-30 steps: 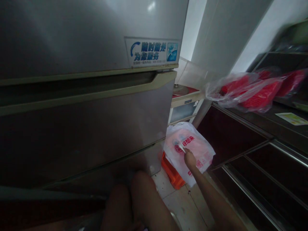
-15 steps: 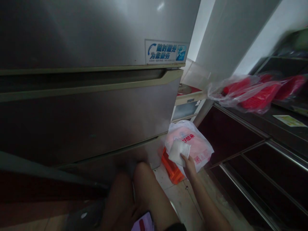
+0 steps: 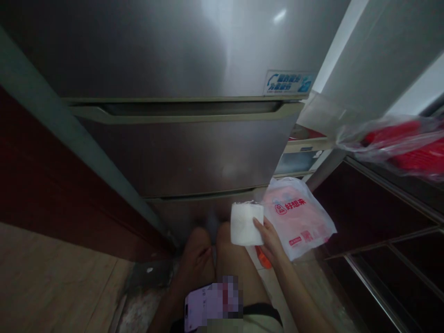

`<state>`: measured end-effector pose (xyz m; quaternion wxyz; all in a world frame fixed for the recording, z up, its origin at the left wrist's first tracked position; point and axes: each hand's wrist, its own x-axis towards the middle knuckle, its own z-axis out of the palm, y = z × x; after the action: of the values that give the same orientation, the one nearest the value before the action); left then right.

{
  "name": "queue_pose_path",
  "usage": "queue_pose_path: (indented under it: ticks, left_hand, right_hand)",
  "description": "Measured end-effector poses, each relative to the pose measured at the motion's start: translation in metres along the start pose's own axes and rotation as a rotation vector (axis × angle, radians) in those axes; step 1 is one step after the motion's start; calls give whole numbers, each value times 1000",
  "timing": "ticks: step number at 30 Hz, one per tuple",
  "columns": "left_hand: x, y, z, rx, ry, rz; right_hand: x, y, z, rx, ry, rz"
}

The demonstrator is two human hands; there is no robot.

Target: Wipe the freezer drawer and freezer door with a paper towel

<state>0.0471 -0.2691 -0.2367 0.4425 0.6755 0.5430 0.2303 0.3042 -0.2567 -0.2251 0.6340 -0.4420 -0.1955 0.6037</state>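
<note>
My right hand (image 3: 268, 236) grips a white roll of toilet paper (image 3: 246, 224) by its right side, thumb in front. The roll has a textured face and a ragged upper edge, and it is held up above my right knee. In the dim area by my knees, my left hand (image 3: 204, 256) rests low against my leg; its fingers are too dark to make out. A phone (image 3: 201, 305) with a lit screen lies on my lap, partly blurred out.
A silver refrigerator (image 3: 194, 152) stands right in front of me. Beside it, a white plastic bag (image 3: 305, 226) with red print sits over an orange container (image 3: 264, 258). Dark cabinets (image 3: 360, 203) line the right, below red items in clear plastic (image 3: 409, 143). A reddish-brown panel (image 3: 69, 185) stands left.
My right hand has brought the toilet paper roll away from the plastic bag, towards my knees. The view has turned left, showing more of the panel, floor and phone.
</note>
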Motion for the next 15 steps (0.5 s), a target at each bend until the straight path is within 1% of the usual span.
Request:
queue_pose_path:
  ticks: [3,5,7,9,11,14,15]
  left_hand:
    - [-1,8,-26,-57,120,35]
    - [1,14,-50,-78,215,75]
    - [7,19,-78,-107,337,116]
    - [18,25,-109,-148,490,166]
    - [33,32,-143,-178,673,237]
    - [60,42,-191,-115,1004,382]
    - [70,44,-205,-89,1073,414]
  right_hand:
    - [4,-9,18,15,-3,-51]
    - [7,-19,29,34,17,-105]
    - [11,-32,39,50,48,-160]
    - [15,-45,48,57,60,-198]
    - [19,-59,56,36,34,-204]
    - [29,-80,65,-33,-19,-224]
    - [34,-88,66,-55,-14,-268]
